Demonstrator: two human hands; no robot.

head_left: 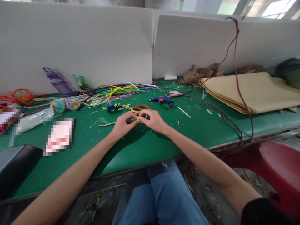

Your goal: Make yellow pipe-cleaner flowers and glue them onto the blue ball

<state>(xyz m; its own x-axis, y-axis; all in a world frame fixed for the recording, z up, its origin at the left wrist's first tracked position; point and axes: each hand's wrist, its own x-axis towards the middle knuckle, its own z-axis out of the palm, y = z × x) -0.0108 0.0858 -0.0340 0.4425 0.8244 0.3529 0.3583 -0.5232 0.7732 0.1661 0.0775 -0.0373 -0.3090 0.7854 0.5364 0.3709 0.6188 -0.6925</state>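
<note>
My left hand (124, 124) and my right hand (152, 120) meet over the green table, fingertips pinched together. Between them shows a small yellow piece (138, 118), too small to name its kind. Just behind the hands lie scissors with red-orange handles (142, 107), partly hidden by my fingers. A thin wooden stick (106, 124) rests to the left of my left hand. Beyond it is a blue piece with yellow tips (112, 107). The blue hot glue gun (161, 99) lies on its side behind my right hand.
Colourful pipe cleaners (112, 90) are heaped along the back. A purple bottle (58, 82) leans by the white partition (77, 40). Folded brown paper (255, 92) covers the right side. Red and black cables (236, 62) hang down near it. A red stool (281, 162) stands lower right.
</note>
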